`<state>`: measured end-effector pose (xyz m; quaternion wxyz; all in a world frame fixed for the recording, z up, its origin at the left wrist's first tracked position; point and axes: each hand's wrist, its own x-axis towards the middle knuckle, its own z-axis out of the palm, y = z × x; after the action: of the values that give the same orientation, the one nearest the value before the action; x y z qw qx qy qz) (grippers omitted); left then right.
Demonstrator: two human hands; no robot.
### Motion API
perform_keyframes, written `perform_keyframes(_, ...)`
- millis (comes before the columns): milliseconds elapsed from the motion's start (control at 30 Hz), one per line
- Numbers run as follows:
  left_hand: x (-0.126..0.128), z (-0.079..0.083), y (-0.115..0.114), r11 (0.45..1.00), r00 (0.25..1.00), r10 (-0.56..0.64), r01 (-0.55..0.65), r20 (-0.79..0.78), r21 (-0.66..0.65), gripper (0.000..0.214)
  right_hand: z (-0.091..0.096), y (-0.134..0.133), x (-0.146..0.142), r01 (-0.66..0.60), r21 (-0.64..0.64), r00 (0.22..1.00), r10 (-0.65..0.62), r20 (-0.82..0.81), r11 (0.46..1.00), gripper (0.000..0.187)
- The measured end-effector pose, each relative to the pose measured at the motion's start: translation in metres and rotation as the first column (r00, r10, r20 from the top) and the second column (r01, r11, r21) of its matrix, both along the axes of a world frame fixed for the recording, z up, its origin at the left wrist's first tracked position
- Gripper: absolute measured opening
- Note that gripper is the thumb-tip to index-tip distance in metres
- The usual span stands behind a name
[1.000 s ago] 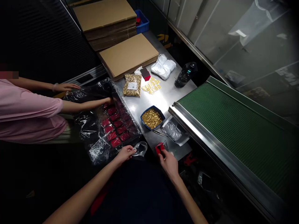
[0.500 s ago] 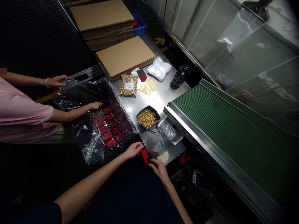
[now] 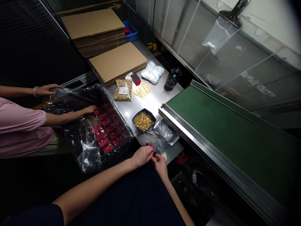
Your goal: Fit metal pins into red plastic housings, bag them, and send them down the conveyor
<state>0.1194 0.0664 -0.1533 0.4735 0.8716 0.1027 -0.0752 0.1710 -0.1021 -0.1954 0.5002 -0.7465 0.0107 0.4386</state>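
Observation:
Close in front of me, my left hand (image 3: 143, 156) and my right hand (image 3: 160, 164) both pinch a small red and black piece (image 3: 150, 145). My left fingers cover most of it, so its exact kind does not show. Beyond the hands, on the metal table, sits a dark blue dish (image 3: 151, 125) holding gold-coloured bits (image 3: 143, 121). Tweezers (image 3: 152, 135) lie between that dish and my hands. A pale rounded piece (image 3: 164, 155) is partly hidden behind my right hand.
At left, a co-worker's hand (image 3: 90, 109) reaches into a plastic-lined crate (image 3: 122, 150) of red pieces (image 3: 103, 142). A green conveyor belt (image 3: 223, 138) slopes along the right. Cardboard stacks (image 3: 119, 61), a bag of gold bits (image 3: 123, 90) and a black bottle (image 3: 172, 79) stand farther back.
My left hand has moved right and now covers most of the red and black piece, which showed plainly before. Both hands are closer together. The view has shifted slightly.

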Motion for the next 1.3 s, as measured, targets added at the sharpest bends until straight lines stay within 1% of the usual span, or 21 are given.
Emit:
perform_keyframes(100,0.003,0.010,0.001,1.000,0.999,-0.026,0.026,0.033,0.010,0.015,0.001,0.000,0.004,0.088,0.066,0.993,-0.083,-0.081,0.994,0.029)
perform_keyframes(200,0.005,0.013,0.005,1.000,0.998,0.006,-0.005,0.066,-0.005,0.019,0.002,0.001,0.005,0.218,0.124,0.964,-0.194,-0.183,0.968,0.038)
perform_keyframes(300,0.007,0.005,0.006,0.998,0.997,0.019,-0.013,0.079,-0.066,0.029,0.003,0.000,0.000,0.350,0.148,0.912,-0.300,-0.280,0.925,0.044)
perform_keyframes(367,0.007,-0.005,0.005,0.994,0.997,0.042,-0.035,0.066,-0.107,0.038,0.002,-0.002,-0.005,0.430,0.148,0.871,-0.366,-0.327,0.891,0.041)
perform_keyframes(400,0.007,-0.010,0.003,0.991,0.997,0.059,-0.052,0.056,-0.123,0.039,0.001,-0.004,-0.008,0.467,0.145,0.850,-0.397,-0.346,0.873,0.039)
perform_keyframes(433,0.006,-0.015,0.002,0.989,0.996,0.073,-0.067,0.046,-0.134,0.037,0.000,-0.006,-0.010,0.501,0.140,0.829,-0.427,-0.361,0.854,0.037)
perform_keyframes(533,0.004,-0.024,-0.004,0.986,0.995,0.095,-0.088,0.042,-0.143,0.017,-0.004,-0.012,-0.015,0.587,0.127,0.772,-0.505,-0.386,0.799,0.033)
perform_keyframes(600,0.003,-0.024,-0.009,0.986,0.993,0.109,-0.102,0.047,-0.130,0.012,-0.007,-0.014,-0.018,0.638,0.121,0.737,-0.558,-0.382,0.760,0.032)
perform_keyframes(667,0.000,-0.020,-0.013,0.988,0.993,0.112,-0.106,0.046,-0.116,0.013,-0.009,-0.014,-0.020,0.680,0.119,0.707,-0.604,-0.366,0.724,0.031)
perform_keyframes(733,-0.002,-0.013,-0.018,0.990,0.995,0.080,-0.073,0.051,-0.117,0.015,-0.008,-0.013,-0.022,0.700,0.121,0.694,-0.629,-0.350,0.704,0.031)
perform_keyframes(833,-0.002,-0.005,-0.024,0.990,0.997,0.007,0.003,0.076,-0.140,0.012,-0.006,-0.010,-0.021,0.681,0.129,0.713,-0.613,-0.341,0.721,0.033)
perform_keyframes(900,0.001,-0.003,-0.026,0.988,0.997,-0.003,0.015,0.082,-0.153,0.012,-0.005,-0.009,-0.018,0.670,0.136,0.725,-0.604,-0.332,0.729,0.034)
perform_keyframes(967,0.003,-0.004,-0.027,0.988,0.998,0.019,-0.009,0.066,-0.154,0.012,-0.005,-0.008,-0.013,0.688,0.152,0.714,-0.624,-0.318,0.709,0.035)
perform_keyframes(1033,0.004,-0.006,-0.028,0.989,0.998,0.042,-0.036,0.043,-0.144,0.011,-0.005,-0.008,-0.010,0.718,0.172,0.689,-0.656,-0.308,0.674,0.036)
perform_keyframes(1133,0.005,-0.007,-0.030,0.989,0.999,0.022,-0.016,0.040,-0.144,0.009,-0.005,-0.006,-0.009,0.747,0.190,0.663,-0.688,-0.295,0.637,0.038)
perform_keyframes(1200,0.006,-0.004,-0.031,0.986,0.998,-0.015,0.025,0.064,-0.166,0.010,-0.004,-0.004,-0.012,0.745,0.198,0.666,-0.688,-0.288,0.637,0.039)
perform_keyframes(1300,0.008,0.003,-0.033,0.978,0.995,-0.039,0.058,0.096,-0.201,0.012,0.001,-0.001,-0.014,0.723,0.205,0.688,-0.665,-0.290,0.660,0.042)
